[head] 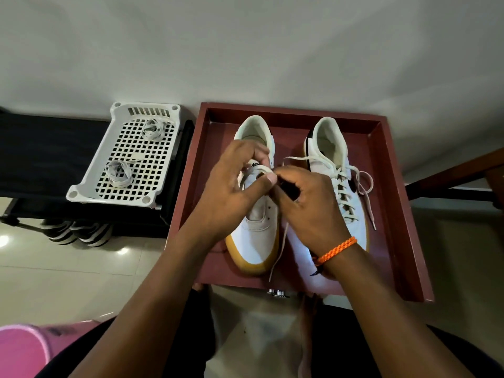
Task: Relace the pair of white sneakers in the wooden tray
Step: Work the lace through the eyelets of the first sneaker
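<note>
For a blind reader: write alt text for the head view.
Two hands, left hand and right hand, work a lace at the tongue of the left sneaker in a wooden tray; the right sneaker is laced. A white basket holds two lace bundles.

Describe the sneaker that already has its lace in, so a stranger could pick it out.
Find the reddish wooden tray; two white sneakers lie in it side by side. Take the right-hand sneaker: a lace criss-crosses its eyelets, while the left-hand sneaker shows bare eyelets.
</note>
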{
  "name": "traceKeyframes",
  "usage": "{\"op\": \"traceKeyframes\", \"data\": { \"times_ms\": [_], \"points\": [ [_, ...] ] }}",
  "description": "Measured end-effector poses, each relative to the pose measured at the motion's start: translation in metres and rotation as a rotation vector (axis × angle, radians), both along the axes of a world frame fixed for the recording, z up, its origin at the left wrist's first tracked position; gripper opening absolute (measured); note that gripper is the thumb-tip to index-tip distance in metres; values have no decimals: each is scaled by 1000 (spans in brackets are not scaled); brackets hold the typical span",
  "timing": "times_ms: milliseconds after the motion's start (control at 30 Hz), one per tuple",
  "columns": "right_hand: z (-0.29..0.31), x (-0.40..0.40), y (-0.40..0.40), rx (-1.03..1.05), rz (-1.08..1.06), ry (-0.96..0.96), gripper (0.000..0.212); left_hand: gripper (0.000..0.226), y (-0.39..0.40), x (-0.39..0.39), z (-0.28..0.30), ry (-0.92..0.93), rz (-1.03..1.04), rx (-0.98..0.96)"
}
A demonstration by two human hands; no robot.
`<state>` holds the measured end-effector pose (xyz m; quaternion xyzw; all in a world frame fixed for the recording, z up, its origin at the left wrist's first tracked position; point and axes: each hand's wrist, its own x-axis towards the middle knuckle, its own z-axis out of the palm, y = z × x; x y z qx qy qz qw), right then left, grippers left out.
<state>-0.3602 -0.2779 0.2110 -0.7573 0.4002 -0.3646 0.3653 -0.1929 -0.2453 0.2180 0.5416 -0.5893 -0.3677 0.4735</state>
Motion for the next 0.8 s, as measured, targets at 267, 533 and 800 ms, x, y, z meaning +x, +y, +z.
{"op": "traceKeyframes", "data": {
  "times_ms": [267,533,800],
  "points": [
    [26,-16,-10,402,-16,-557,17,38,5,-15,12,503,-313,278],
    [8,-52,-41,289,-704,-568,17,34,-1,13,5,372,-228,446],
    [-5,-49,-38,50,-639,30,22,27,-2,26,0,143,26,331]
  ]
}}
